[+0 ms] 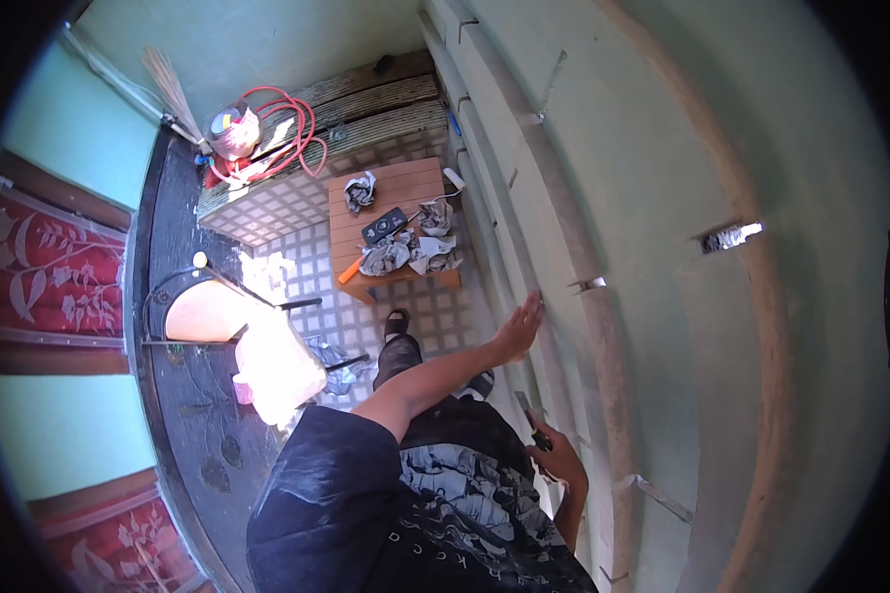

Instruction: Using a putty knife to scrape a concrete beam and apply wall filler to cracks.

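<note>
The left hand (pixel 517 332), flat with fingers extended, lies alongside the pale green wall (pixel 677 326); contact cannot be confirmed from here. Beyond the feet (pixel 397 323) stands the low brown counter (pixel 410 183), bearing crumpled paper (pixel 384 259). The right hand (pixel 561 460) grips the dark-handled bladed tool (pixel 541 438) near the wall.

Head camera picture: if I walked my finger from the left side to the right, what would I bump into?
Upper red curtain → broom → roundish container → orange handle → black handheld device → left hand → right hand → bright gap in the wall.
</note>
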{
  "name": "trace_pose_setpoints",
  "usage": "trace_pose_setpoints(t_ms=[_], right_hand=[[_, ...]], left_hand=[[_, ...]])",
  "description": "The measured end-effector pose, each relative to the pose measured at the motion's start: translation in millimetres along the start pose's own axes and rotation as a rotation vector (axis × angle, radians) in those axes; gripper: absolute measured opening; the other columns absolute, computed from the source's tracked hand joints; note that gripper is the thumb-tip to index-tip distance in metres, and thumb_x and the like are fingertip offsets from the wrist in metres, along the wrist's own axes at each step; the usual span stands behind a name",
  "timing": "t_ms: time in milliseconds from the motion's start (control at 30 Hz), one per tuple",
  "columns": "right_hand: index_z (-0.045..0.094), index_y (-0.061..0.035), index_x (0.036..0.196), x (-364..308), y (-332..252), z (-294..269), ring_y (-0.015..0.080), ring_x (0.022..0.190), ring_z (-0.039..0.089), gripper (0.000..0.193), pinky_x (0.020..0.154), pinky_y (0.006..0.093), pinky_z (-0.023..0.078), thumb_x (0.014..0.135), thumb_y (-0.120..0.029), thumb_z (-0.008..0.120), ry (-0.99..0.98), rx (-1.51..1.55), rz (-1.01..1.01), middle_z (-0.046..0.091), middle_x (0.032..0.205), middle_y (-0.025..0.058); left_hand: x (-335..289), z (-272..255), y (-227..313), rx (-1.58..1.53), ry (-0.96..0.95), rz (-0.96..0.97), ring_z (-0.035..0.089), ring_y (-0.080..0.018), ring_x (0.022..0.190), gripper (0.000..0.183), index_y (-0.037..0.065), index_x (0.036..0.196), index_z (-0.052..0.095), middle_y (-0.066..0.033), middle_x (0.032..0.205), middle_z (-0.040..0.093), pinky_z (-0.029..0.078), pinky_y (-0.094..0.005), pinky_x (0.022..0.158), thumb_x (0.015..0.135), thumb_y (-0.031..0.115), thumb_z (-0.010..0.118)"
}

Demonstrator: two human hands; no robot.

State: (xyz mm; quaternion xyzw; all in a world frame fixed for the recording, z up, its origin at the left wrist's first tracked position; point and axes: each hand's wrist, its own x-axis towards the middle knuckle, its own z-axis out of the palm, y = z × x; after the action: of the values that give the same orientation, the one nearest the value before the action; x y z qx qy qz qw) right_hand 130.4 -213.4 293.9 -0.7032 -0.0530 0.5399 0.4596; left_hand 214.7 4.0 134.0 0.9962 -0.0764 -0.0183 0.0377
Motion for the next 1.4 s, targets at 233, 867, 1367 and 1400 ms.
trace_pose_setpoints(t_ms=[233, 867, 1367, 1400], right_hand=[[0.034, -0.0160, 0.140, 61.2, -37.4, 14.1, 0.0137, 0.064, 0.051, 0.078, 0.067, 0.0285, 0.046, 0.070, -0.005, 0.066, 0.404, -0.261, -0.239, 0.057, 0.081, 0.0069], [0.054, -0.0093, 0.114, 161.9, -120.7, 136.9, 0.0362, 0.079, 0.062, 0.049, 0.071, 0.0416, 0.048, 0.065, -0.004, 0.064, 0.968, -0.406, -0.001, 0.063, 0.086, 0.0200], [0.048, -0.0025, 0.089, 202.8, -85.1, 64.8, 0.0166, 0.046, 0.052, 0.015, 0.039, 0.0300, 0.040, 0.081, -0.013, 0.055, 0.749, 0.483, 0.050, 0.049, 0.060, 0.0058], [0.048, -0.0034, 0.087, 206.5, -86.7, 65.1, 0.0116, 0.042, 0.047, 0.012, 0.034, 0.0265, 0.036, 0.082, -0.012, 0.055, 0.695, 0.625, 0.009, 0.046, 0.058, 0.0024]], left_hand=[[-38.9, 6.9, -89.0, -0.616, 0.054, 0.456, 0.030, -0.0306, 0.132, 0.075, 0.004, 0.138, 0.029, -0.0178, 0.146, 0.024, 0.034, -0.0415, 0.100, 0.068, 0.004, 0.057], [-74.6, 40.9, -258.8, -0.995, -0.132, -0.232, 0.052, -0.0348, 0.108, 0.048, 0.006, 0.123, 0.037, -0.0154, 0.114, 0.057, 0.041, -0.0433, 0.091, 0.078, 0.013, 0.052], [-53.3, -18.4, -156.1, -1.183, -0.265, 0.014, 0.057, -0.0307, 0.104, 0.055, 0.002, 0.128, 0.037, -0.0191, 0.115, 0.057, 0.043, -0.0395, 0.090, 0.080, 0.019, 0.059], [-52.5, -17.2, -147.4, -1.185, -0.280, 0.030, 0.057, -0.0307, 0.104, 0.055, 0.002, 0.128, 0.037, -0.0191, 0.115, 0.057, 0.043, -0.0395, 0.090, 0.080, 0.019, 0.059]])
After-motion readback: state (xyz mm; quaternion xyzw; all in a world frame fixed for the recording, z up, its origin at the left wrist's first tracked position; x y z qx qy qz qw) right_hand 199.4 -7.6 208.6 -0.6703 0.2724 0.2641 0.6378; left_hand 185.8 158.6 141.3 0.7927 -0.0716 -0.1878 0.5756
